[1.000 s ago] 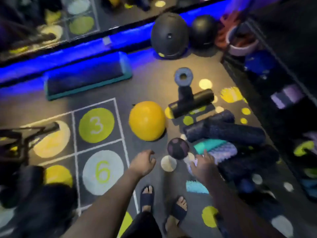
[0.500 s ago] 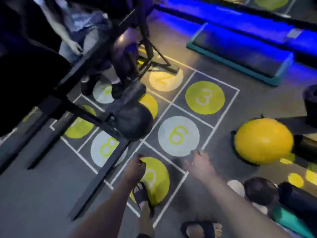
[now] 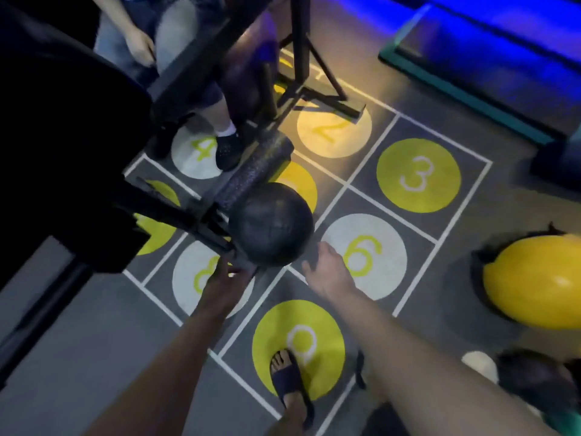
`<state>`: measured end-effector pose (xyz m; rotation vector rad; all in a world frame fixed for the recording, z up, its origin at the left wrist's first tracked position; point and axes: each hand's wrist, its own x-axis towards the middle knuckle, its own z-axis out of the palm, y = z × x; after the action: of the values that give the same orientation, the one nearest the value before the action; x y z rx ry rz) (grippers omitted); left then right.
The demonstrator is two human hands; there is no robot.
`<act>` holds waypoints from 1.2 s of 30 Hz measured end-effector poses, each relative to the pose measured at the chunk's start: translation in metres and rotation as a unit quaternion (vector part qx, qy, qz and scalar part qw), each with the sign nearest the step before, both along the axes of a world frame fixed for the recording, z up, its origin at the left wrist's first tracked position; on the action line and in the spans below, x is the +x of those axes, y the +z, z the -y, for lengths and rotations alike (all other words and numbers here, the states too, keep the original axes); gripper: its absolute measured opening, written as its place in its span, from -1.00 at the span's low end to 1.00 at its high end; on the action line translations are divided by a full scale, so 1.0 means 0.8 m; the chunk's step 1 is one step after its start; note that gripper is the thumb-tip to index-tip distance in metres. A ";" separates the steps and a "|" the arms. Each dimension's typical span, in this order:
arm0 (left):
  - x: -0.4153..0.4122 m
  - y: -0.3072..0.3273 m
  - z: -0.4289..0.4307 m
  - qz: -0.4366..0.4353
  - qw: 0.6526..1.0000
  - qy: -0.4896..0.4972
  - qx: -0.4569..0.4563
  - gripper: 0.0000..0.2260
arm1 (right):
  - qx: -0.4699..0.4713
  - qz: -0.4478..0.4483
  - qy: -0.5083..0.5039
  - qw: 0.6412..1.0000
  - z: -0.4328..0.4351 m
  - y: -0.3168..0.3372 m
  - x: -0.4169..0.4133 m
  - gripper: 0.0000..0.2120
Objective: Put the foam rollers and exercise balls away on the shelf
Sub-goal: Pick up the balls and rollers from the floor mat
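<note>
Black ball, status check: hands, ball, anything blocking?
Both hands open, left hand and right hand flanking black ball. No grip yet. Metal frame against it.

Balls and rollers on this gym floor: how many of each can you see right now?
Black exercise ball: 1
Yellow exercise ball: 1
Small dark ball, at the lower right edge: 1
Black foam roller: 1
Total: 4
Both hands, left and right, are open and reaching for the black exercise ball.
</note>
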<state>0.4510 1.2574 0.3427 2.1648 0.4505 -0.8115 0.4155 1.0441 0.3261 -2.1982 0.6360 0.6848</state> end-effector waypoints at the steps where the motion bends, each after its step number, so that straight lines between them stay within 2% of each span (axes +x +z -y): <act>1: 0.014 -0.020 0.006 -0.010 1.000 0.003 0.003 -0.61 | 0.001 -0.005 0.005 1.000 0.007 -0.014 0.014 -0.51; 3: 0.045 -0.065 0.022 -0.019 1.000 0.015 0.008 -0.58 | -0.001 -0.008 0.004 1.000 0.028 -0.045 0.044 -0.54; 7: 0.123 -0.169 0.045 -0.029 0.995 0.098 -0.002 -0.30 | -0.011 -0.029 0.022 0.999 0.078 -0.115 0.112 -0.50; 8: 0.146 -0.190 0.052 -0.028 0.992 0.123 0.009 -0.29 | -0.008 -0.038 0.034 0.999 0.091 -0.136 0.132 -0.49; 12: 0.235 -0.269 0.075 -0.024 0.975 0.214 0.047 -0.52 | 0.007 -0.014 0.109 0.994 0.128 -0.228 0.221 -0.44; 14: 0.274 -0.310 0.074 -0.017 0.963 0.262 0.062 -0.56 | 0.000 0.000 0.163 0.987 0.126 -0.264 0.259 -0.38; 18: 0.329 -0.371 0.065 0.006 0.949 0.303 0.089 -0.62 | -0.015 0.046 0.273 0.961 0.081 -0.328 0.316 -0.29; 21: 0.359 -0.426 0.026 0.000 0.941 0.324 0.095 -0.60 | 0.002 0.104 0.307 0.946 0.041 -0.374 0.352 -0.22; 23: 0.382 -0.465 -0.005 -0.005 0.929 0.354 0.104 -0.55 | 0.019 0.087 0.312 0.946 0.026 -0.410 0.370 -0.14; 24: 0.394 -0.489 -0.021 -0.015 0.926 0.367 0.090 -0.59 | 0.032 0.069 0.302 0.950 0.024 -0.426 0.377 -0.10; 25: 0.408 -0.499 -0.024 -0.024 0.925 0.374 0.071 -0.71 | 0.045 0.061 0.285 0.956 0.024 -0.442 0.381 -0.05; 26: 0.423 -0.508 -0.025 -0.035 0.921 0.382 0.061 -0.84 | 0.053 0.067 0.261 0.962 0.027 -0.456 0.383 -0.04; 27: 0.440 -0.519 -0.029 -0.053 0.916 0.394 0.049 -0.87 | 0.053 0.089 0.238 0.966 0.033 -0.471 0.383 -0.05; 28: 0.456 -0.532 -0.032 -0.060 0.910 0.408 0.031 -0.87 | 0.054 0.123 0.220 0.966 0.041 -0.482 0.384 -0.08; 30: 0.478 -0.572 -0.051 -0.048 0.897 0.440 -0.007 -0.68 | 0.071 0.176 0.196 0.962 0.059 -0.505 0.385 -0.16; 32: 0.488 -0.586 -0.053 -0.071 0.875 0.479 -0.023 -0.54 | 0.113 0.173 0.182 0.961 0.084 -0.519 0.390 -0.18; 35: 0.481 -0.595 -0.048 -0.114 0.872 0.466 -0.101 -0.73 | 0.163 0.146 0.183 0.959 0.131 -0.541 0.405 -0.15; 36: 0.476 -0.596 -0.047 -0.133 0.869 0.457 -0.135 -0.67 | 0.160 0.138 0.195 0.958 0.146 -0.545 0.412 -0.14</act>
<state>0.8318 1.2952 -0.1340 1.3223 1.2889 -0.5597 0.7451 0.9275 -0.1097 -2.0716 -0.0574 0.6084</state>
